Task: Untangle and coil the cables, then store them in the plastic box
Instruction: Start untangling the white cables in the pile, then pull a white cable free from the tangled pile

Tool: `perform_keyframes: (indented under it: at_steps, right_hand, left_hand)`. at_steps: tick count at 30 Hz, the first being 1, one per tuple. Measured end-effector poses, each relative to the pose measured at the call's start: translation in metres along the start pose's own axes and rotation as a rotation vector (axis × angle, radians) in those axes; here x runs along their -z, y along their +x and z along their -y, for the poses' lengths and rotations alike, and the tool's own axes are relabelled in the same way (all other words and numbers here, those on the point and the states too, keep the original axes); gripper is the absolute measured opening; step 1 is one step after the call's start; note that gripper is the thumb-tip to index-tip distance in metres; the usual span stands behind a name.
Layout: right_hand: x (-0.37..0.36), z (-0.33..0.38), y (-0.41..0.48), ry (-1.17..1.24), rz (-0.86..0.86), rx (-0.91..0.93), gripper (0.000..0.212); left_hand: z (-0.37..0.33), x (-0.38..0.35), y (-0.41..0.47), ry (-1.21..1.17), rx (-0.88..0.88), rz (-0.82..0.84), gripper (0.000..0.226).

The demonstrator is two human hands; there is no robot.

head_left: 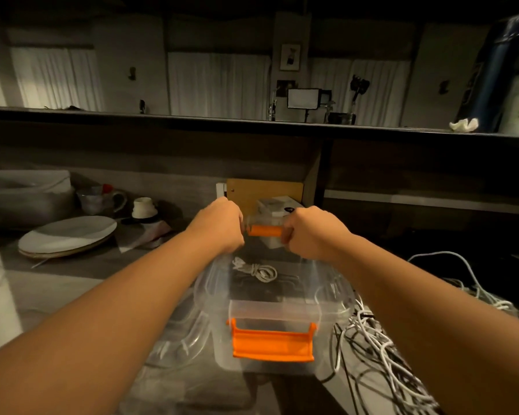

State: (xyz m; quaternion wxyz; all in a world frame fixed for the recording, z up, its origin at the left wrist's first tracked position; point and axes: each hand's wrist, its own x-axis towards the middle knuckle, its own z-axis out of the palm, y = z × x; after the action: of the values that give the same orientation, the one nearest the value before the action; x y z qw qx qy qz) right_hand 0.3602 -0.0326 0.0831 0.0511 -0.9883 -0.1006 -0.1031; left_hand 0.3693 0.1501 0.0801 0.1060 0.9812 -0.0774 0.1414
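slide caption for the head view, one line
The left hand and right hand grip the far end of a clear orange-latched plastic box holding a coiled white cable.

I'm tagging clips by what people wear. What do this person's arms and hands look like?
Both arms are bare for all that shows: no sleeves on the left forearm or the right forearm. The left hand and right hand wear no gloves, and no watch, bracelet or band shows at either wrist. The fingers are mostly out of sight, so rings cannot be ruled out.
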Motion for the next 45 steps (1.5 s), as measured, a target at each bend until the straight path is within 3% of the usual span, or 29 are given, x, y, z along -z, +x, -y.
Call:
perform_keyframes:
  at_steps: [7, 14, 29, 36, 40, 45]
  right_hand:
    - [0.009, -0.001, -0.011, 0.259, -0.123, -0.008, 0.02]
    - [0.045, 0.0, -0.034, 0.263, -0.132, 0.0, 0.02]
    - [0.11, -0.061, -0.137, 0.242, -0.168, -0.024, 0.022]
    - [0.08, -0.106, -0.17, 0.256, -0.152, -0.147, 0.012]
    - [0.037, -0.127, -0.179, 0.339, -0.153, -0.172, 0.004]
    - [-0.002, -0.145, -0.174, 0.653, -0.099, -0.102, 0.034]
  left_hand:
    - [-0.013, 0.01, -0.008, 0.041, -0.002, 0.024, 0.02]
    - [-0.043, 0.041, -0.03, -0.007, -0.035, 0.014, 0.01]
    - [-0.159, 0.068, -0.092, -0.123, -0.204, 0.046, 0.024]
    - [-0.214, 0.03, -0.115, -0.193, -0.236, 0.135, 0.013]
    - [-0.225, -0.016, -0.12, -0.389, -0.196, 0.159, 0.018]
    - [-0.214, -0.069, -0.112, -0.674, -0.161, 0.108, 0.031]
